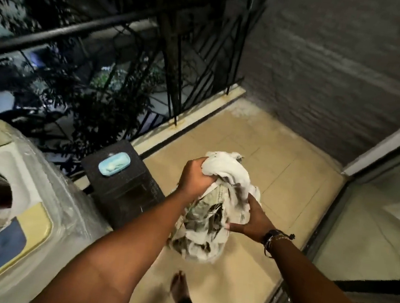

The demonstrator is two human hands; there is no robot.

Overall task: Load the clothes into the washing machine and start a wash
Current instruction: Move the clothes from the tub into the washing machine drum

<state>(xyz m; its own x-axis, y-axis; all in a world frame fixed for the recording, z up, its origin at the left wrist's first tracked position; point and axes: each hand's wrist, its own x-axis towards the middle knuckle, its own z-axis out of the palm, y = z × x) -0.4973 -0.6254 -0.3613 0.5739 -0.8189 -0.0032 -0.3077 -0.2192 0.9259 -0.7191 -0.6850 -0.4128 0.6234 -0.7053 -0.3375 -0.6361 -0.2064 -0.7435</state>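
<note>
Clothes [209,201], a pale bundle with a dark print, hang above the tiled balcony floor [279,164], gripped by both hands. Left hand [196,175] is fisted round the white top of the bundle; right hand [251,218], wrist banded, curls its fingers into the cloth lower down. Washer [16,193] stands at left, well apart from the bundle. Between them sits a dark stool [120,192] bearing a blue soap dish [113,167]. Black railing [84,25] runs behind.
</note>
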